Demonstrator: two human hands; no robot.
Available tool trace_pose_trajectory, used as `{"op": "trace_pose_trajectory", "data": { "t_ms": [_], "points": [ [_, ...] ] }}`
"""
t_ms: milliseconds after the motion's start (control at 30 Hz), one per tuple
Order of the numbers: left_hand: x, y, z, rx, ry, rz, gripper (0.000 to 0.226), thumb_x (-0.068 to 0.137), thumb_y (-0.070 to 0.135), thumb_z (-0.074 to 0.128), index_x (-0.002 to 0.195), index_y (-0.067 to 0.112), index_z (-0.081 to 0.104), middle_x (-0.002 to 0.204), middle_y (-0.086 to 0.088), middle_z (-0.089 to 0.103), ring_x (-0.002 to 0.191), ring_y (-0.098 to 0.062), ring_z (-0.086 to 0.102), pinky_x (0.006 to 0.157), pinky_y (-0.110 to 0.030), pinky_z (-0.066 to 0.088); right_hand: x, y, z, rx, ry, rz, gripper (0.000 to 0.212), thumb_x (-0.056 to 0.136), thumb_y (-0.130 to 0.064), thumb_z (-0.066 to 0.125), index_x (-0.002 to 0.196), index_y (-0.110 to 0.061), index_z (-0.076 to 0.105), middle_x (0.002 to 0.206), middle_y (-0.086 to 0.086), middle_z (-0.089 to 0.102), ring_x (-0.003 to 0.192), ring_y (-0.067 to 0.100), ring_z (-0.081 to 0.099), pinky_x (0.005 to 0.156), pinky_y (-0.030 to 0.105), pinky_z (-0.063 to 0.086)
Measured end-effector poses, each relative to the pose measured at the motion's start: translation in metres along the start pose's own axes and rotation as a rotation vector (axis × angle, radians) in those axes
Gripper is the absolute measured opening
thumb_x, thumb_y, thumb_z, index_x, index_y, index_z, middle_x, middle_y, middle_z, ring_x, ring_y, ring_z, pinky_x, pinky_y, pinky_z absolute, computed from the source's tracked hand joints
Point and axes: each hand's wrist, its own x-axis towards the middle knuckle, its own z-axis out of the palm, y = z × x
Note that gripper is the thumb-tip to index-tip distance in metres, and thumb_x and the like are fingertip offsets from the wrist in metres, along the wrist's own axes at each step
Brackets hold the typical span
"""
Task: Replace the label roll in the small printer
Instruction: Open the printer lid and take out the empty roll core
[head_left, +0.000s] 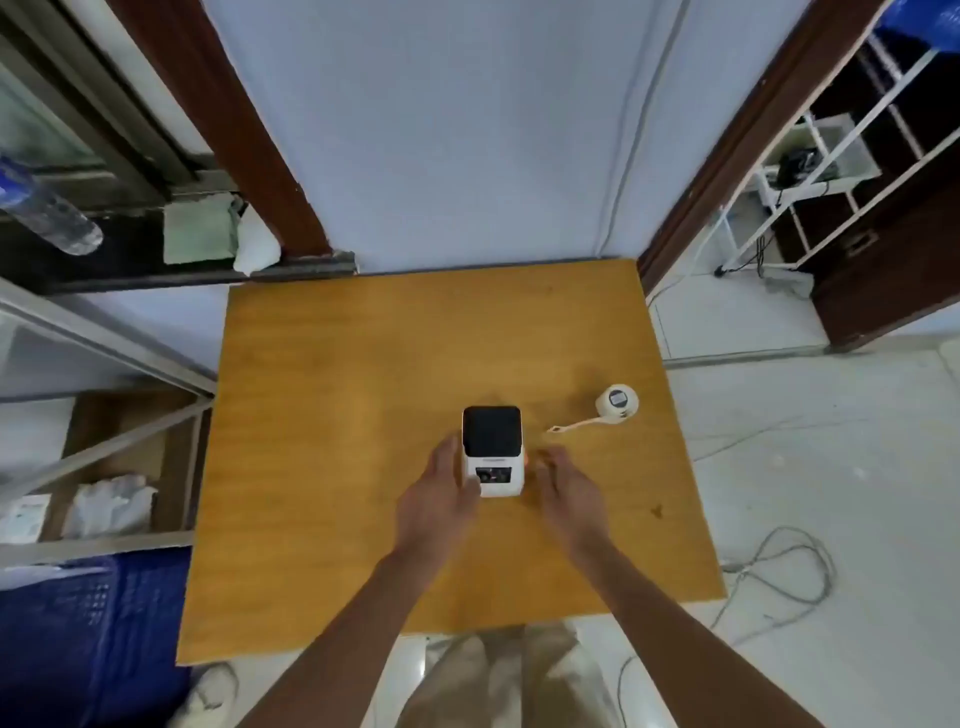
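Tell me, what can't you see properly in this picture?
- Inside of the printer, head view: its dark lid is shut, so any roll in it is hidden.
- Buttons on the printer's front: too small to read.
- Right hand: blurred, so whether it touches the printer is unclear.
- Left hand: it covers the printer's left side.
- Label roll: print on top is too small.

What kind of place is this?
Probably a back room or storeroom: a small wooden table against a plain wall, white wire shelves, loose cables on the tiled floor.
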Motion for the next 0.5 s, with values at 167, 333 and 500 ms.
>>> {"op": "trace_pose_trajectory", "data": {
  "t_ms": [167, 333, 500],
  "points": [
    [0.0, -0.026, 0.03, 0.041, 0.209, 0.175, 0.059, 0.105, 0.049, 0.035, 0.159, 0.026, 0.038, 0.166, 0.009, 0.042, 0.08, -0.025, 0.076, 0.068, -0.037, 0.06, 0.028, 0.001, 0.012, -0.04, 0.101, -0.217, 0.028, 0.111, -0.035, 0.038, 0.126, -0.023, 0.058, 0.084, 0.007, 0.073, 0.073, 0.032, 0.067, 0.062, 0.039, 0.048],
    [0.001, -0.041, 0.056, 0.068, 0.337, 0.242, 0.064, 0.103, 0.05, 0.039, 0.158, 0.017, 0.042, 0.167, 0.008, 0.039, 0.081, -0.024, 0.074, 0.067, -0.035, 0.058, 0.035, 0.025, 0.034, -0.108, 0.285, -0.383, 0.03, 0.109, -0.032, 0.039, 0.114, -0.02, 0.066, 0.078, 0.002, 0.071, 0.057, 0.027, 0.063, 0.053, 0.038, 0.047],
    [0.005, -0.044, 0.068, 0.088, 0.406, 0.278, 0.064, 0.102, 0.046, 0.049, 0.157, 0.013, 0.044, 0.165, 0.005, 0.043, 0.088, -0.023, 0.074, 0.067, -0.037, 0.059, 0.042, 0.036, 0.042, -0.047, 0.341, -0.467, 0.031, 0.106, -0.03, 0.042, 0.112, -0.019, 0.07, 0.078, -0.002, 0.07, 0.058, 0.022, 0.06, 0.053, 0.037, 0.045]
  ]
}}
